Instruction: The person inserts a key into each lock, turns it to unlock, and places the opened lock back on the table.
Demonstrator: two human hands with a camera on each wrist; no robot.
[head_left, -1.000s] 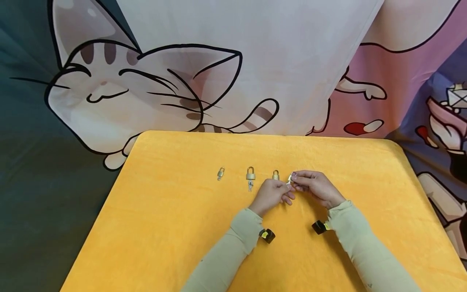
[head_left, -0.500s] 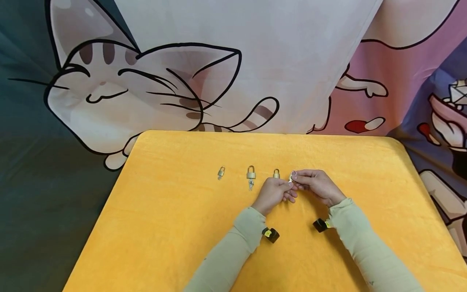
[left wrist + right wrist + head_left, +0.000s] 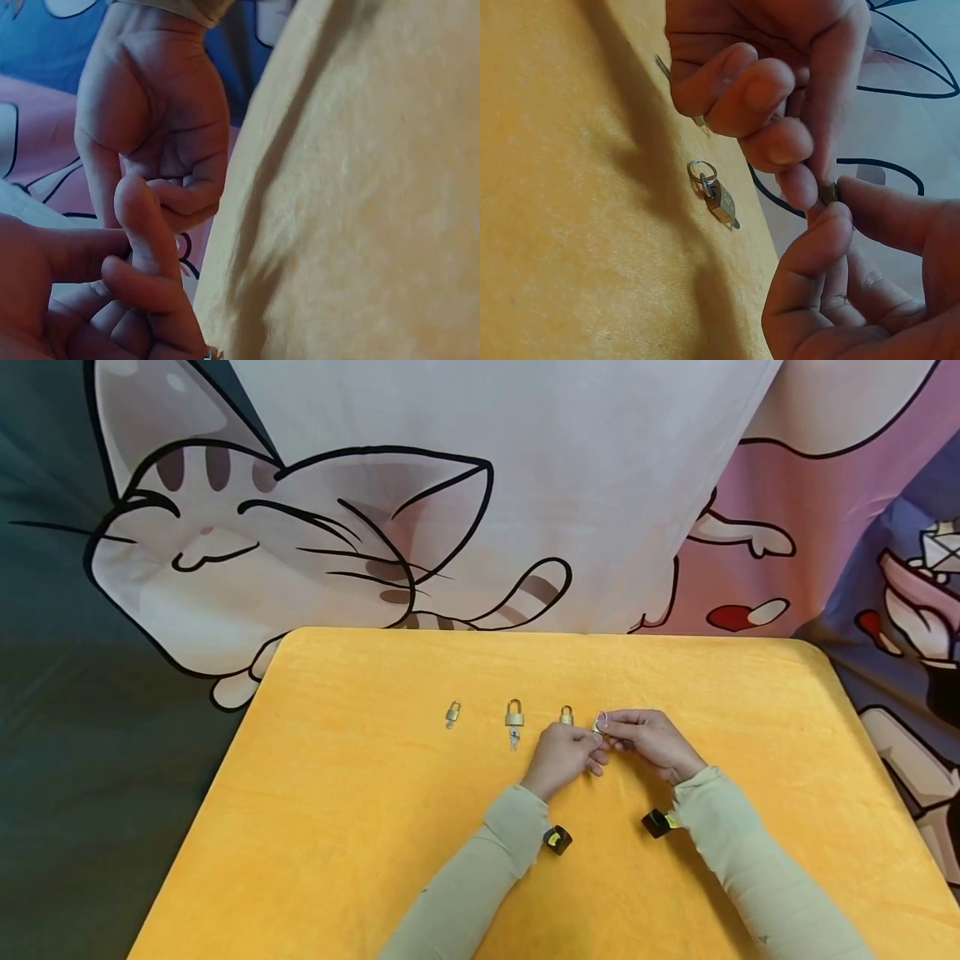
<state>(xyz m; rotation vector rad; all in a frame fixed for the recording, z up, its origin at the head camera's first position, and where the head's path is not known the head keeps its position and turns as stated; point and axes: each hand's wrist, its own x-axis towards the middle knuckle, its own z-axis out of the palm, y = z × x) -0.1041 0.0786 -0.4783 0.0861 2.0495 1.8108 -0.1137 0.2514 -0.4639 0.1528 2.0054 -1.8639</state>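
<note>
My right hand (image 3: pixel 651 743) pinches a small padlock (image 3: pixel 601 722) between thumb and forefinger, shackle upward, above the yellow table. My left hand (image 3: pixel 558 758) meets it from below, thumb and forefinger closed at the padlock's lower end on what looks like its key, mostly hidden by the fingertips. In the right wrist view only a sliver of brassy padlock body (image 3: pixel 829 193) shows between the fingers. Behind the left hand lies another brass padlock (image 3: pixel 567 715), its lower part covered in the head view.
A larger padlock (image 3: pixel 514 718) with keys (image 3: pixel 513 739) at its lower end lies left of the hands. Farther left is a small padlock (image 3: pixel 453 713). The yellow tabletop (image 3: pixel 337 793) ends at a cartoon-printed cloth backdrop (image 3: pixel 600 485).
Both hands stay at nearly the same place with the padlock between them; the left fingertips shift very slightly at its lower end. The head view drifts a little.
</note>
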